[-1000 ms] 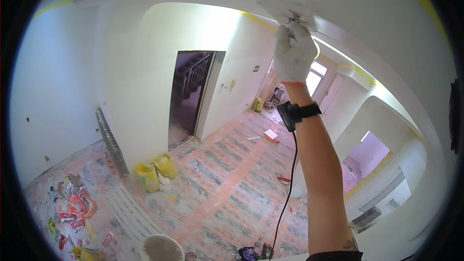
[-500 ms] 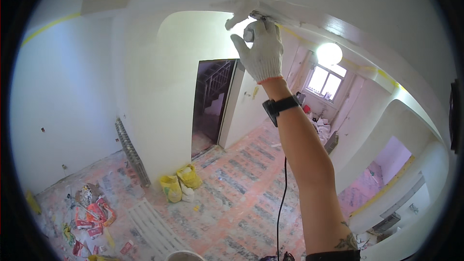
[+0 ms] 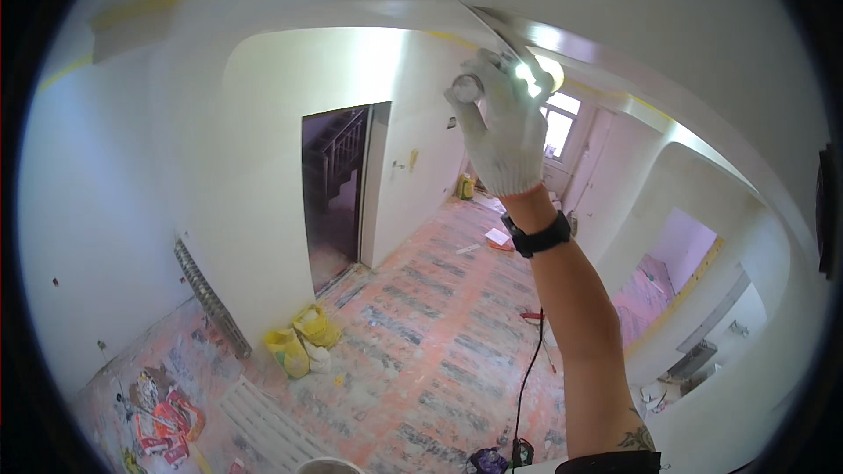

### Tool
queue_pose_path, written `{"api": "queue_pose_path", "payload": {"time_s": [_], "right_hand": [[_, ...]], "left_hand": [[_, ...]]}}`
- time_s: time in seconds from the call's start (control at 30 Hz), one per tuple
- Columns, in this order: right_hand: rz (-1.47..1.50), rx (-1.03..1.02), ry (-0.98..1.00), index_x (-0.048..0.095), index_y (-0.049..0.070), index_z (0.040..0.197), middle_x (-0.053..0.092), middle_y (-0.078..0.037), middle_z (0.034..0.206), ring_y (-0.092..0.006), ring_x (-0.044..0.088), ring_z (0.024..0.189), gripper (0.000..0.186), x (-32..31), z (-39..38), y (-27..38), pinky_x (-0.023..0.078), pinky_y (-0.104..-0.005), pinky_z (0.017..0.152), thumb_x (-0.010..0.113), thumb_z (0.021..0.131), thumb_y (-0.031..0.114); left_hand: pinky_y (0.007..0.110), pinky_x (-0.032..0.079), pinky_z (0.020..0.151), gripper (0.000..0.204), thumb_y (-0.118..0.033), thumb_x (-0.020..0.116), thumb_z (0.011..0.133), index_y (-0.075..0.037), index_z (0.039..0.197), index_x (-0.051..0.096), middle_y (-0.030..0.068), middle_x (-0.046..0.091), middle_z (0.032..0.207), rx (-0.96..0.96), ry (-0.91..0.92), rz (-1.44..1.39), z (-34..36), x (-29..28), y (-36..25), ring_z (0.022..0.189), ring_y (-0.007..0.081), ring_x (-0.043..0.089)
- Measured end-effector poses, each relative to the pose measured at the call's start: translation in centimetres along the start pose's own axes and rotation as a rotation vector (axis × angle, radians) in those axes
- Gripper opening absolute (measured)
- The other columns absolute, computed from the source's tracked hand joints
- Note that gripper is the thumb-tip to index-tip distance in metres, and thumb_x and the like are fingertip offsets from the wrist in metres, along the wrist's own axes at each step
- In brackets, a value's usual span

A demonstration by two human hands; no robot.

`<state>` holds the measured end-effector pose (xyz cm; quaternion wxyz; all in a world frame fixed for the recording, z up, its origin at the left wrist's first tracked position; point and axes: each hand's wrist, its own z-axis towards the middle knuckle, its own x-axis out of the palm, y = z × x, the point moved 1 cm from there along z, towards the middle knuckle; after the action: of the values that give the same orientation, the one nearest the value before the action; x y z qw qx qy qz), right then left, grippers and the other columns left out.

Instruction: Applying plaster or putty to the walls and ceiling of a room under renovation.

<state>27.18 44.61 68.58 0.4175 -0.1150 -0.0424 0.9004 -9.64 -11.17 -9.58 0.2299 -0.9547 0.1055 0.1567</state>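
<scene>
My right hand (image 3: pixel 505 127), in a white knit glove, is raised to the underside of a white ceiling beam (image 3: pixel 395 10). Its fingers are wrapped round the handle of a plastering trowel (image 3: pixel 493 28), and the round handle end (image 3: pixel 467 88) pokes out beside the thumb. Seen nearly edge-on, the thin blade tilts up to the beam's lower edge, with its far corner at or close to the surface. Glare from a lamp hides part of the tool beside the fingers. On that wrist is a black watch (image 3: pixel 543 235). My left hand does not appear.
Yellow bags (image 3: pixel 303 338) slump by the wall below a dark doorway (image 3: pixel 334 197). At the bottom edge is a bucket rim (image 3: pixel 329 465), near a pale slatted panel (image 3: pixel 272 421). A black cable (image 3: pixel 524 386) hangs down beside my arm. Red packets (image 3: pixel 167 426) litter the left floor.
My right hand and the trowel have shifted right and slightly down along the beam. The whole view has turned a little, and the doorway and bags sit farther left.
</scene>
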Motion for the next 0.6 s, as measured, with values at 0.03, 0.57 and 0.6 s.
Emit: {"api": "queue_pose_path", "payload": {"time_s": [0.03,0.57,0.6], "right_hand": [[-0.024,0.008,-0.008,0.066,0.01,0.115,0.065,-0.014,0.113,-0.0323,0.064,0.104,0.033,-2.4,-0.7,-1.5,0.053,-0.0421,0.086,0.077,0.087,0.023],[-0.425,-0.028,-0.144,0.066,0.01,0.115,0.071,-0.013,0.11,-0.0265,0.07,0.094,0.029,-48.0,-10.4,-10.7,0.059,-0.0359,0.079,0.072,0.093,0.027],[-0.473,-0.024,-0.178,0.066,0.009,0.115,0.071,-0.012,0.11,-0.0263,0.07,0.093,0.031,-50.1,-11.1,-10.9,0.059,-0.0361,0.08,0.074,0.091,0.026]], "left_hand": [[0.045,0.036,0.101,0.064,-0.053,0.058,0.094,-0.008,0.138,0.054,0.0281,0.051,0.128,0.007,0.009,0.023,-0.1,-0.2,-0.5,0.119,0.037,0.046],[0.046,0.034,0.115,0.069,-0.057,0.057,0.094,-0.01,0.143,0.052,0.0316,0.049,0.143,0.092,0.044,0.501,-4.1,-2.9,-11.9,0.136,0.04,0.044],[0.046,0.034,0.115,0.069,-0.057,0.057,0.094,-0.01,0.143,0.052,0.0316,0.049,0.143,0.097,0.039,0.503,-4.4,-2.0,-12.3,0.136,0.04,0.044]]}}
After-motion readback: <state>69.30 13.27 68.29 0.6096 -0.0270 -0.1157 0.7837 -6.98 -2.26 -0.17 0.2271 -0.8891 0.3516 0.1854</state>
